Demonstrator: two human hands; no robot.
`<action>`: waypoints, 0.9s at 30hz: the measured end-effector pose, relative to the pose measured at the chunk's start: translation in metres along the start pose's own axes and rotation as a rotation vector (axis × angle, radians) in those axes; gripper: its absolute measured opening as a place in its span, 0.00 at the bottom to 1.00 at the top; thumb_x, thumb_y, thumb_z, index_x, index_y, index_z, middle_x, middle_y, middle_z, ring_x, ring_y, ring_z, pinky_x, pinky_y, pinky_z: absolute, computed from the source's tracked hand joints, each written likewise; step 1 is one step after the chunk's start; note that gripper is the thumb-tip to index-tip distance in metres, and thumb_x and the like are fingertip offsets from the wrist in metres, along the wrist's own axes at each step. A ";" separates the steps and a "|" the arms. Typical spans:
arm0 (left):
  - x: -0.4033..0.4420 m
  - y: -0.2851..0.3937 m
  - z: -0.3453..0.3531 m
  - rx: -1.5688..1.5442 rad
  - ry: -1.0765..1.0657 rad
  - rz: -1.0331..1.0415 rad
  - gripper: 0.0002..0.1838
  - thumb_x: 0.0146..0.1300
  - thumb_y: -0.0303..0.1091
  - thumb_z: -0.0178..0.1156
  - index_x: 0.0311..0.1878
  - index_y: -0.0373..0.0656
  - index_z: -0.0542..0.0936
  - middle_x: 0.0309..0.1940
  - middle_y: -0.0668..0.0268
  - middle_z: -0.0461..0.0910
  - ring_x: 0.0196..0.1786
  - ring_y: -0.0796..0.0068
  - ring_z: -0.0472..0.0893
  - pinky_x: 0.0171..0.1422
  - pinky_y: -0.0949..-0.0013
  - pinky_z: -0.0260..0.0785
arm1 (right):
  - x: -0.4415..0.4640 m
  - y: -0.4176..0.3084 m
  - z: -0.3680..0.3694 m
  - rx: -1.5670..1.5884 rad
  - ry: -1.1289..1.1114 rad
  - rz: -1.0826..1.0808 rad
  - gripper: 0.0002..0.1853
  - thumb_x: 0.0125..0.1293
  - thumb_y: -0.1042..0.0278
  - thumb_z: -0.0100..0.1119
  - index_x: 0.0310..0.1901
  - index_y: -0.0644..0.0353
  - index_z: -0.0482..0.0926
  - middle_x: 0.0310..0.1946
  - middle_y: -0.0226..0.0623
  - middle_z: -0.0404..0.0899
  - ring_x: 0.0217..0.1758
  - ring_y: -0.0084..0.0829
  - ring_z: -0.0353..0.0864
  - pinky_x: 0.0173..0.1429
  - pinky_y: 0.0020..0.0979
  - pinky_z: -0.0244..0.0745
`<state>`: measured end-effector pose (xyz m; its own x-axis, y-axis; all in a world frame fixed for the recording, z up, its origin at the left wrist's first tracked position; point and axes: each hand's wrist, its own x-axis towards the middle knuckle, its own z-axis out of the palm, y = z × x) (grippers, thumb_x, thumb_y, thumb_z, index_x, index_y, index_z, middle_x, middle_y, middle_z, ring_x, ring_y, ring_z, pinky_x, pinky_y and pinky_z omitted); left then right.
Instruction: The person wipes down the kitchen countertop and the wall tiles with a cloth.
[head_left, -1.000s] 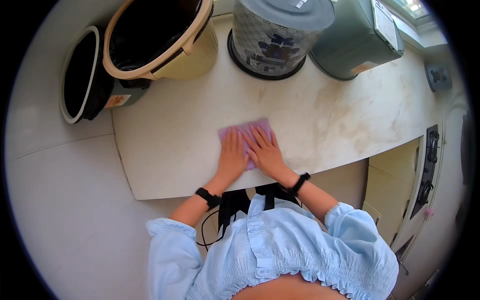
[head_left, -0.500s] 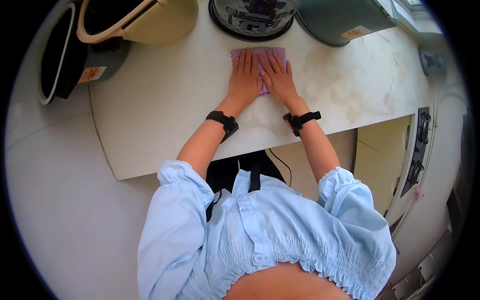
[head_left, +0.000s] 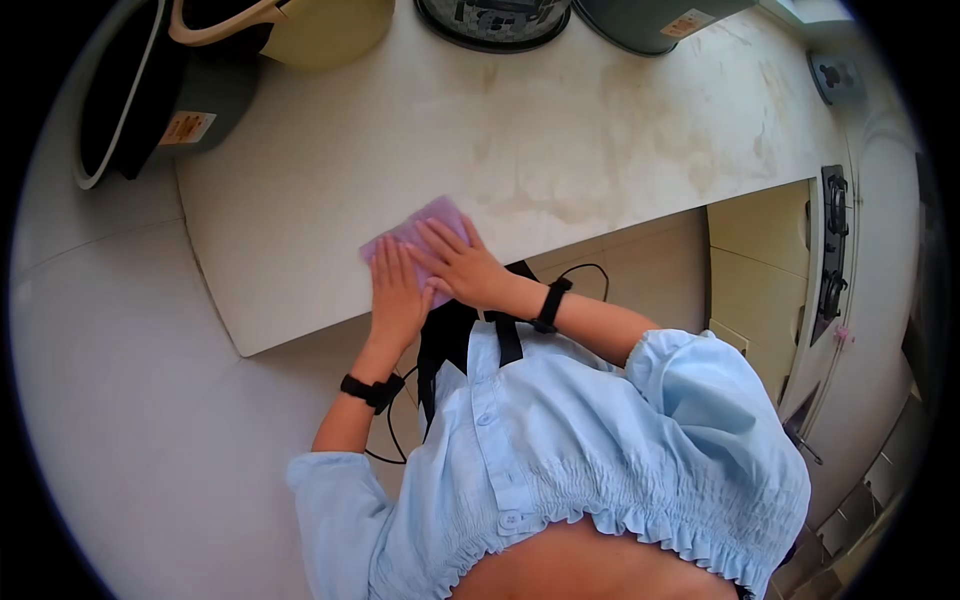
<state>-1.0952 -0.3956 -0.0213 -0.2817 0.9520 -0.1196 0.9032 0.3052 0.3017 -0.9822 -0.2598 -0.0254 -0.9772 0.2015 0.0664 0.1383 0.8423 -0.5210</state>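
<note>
A purple cloth point(head_left: 440, 212) lies spread at the front edge of the white countertop point(head_left: 330, 170), with its lower part reaching the edge. My left hand point(head_left: 398, 300) rests flat on the cloth's left part, fingers stretched out. On its right part lies my right hand point(head_left: 462, 268), palm down with the fingers apart. The two thumbs come close together over the cloth. Both palms hide much of the fabric.
Brownish stains mark the countertop's right side. Along the back stand a yellow bin point(head_left: 335, 35), a dark grey bin point(head_left: 215, 110), a patterned round container point(head_left: 500, 20) and a grey-green bin point(head_left: 640, 25). A gas stove point(head_left: 833, 240) is at the right, beside cream cabinets point(head_left: 758, 250).
Both hands have drawn the cloth from near the patterned container back toward my body and leftward, to the counter's front edge. The view has shifted slightly.
</note>
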 end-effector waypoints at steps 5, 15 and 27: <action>-0.049 -0.030 -0.018 0.031 -0.034 -0.078 0.42 0.56 0.37 0.59 0.66 0.25 0.48 0.67 0.38 0.45 0.71 0.42 0.45 0.73 0.47 0.39 | 0.020 -0.037 0.032 0.032 0.011 -0.157 0.32 0.59 0.55 0.52 0.66 0.50 0.59 0.67 0.41 0.55 0.72 0.39 0.49 0.70 0.54 0.40; 0.012 0.077 0.051 0.101 0.152 -0.120 0.41 0.51 0.30 0.60 0.66 0.28 0.51 0.67 0.40 0.47 0.70 0.41 0.48 0.71 0.43 0.41 | -0.059 0.045 -0.016 -0.088 0.166 -0.093 0.32 0.55 0.67 0.53 0.65 0.49 0.60 0.66 0.34 0.58 0.70 0.33 0.55 0.71 0.48 0.46; 0.193 0.349 0.134 0.113 0.365 0.178 0.28 0.55 0.28 0.48 0.61 0.29 0.62 0.63 0.45 0.59 0.67 0.47 0.58 0.70 0.50 0.49 | -0.256 0.249 -0.165 -0.323 0.126 0.265 0.34 0.54 0.74 0.51 0.65 0.46 0.61 0.66 0.30 0.59 0.69 0.27 0.58 0.70 0.39 0.49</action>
<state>-0.7909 -0.1087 -0.0656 -0.1961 0.9415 0.2740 0.9722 0.1503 0.1794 -0.6709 -0.0195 -0.0319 -0.8764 0.4748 0.0802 0.4449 0.8621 -0.2426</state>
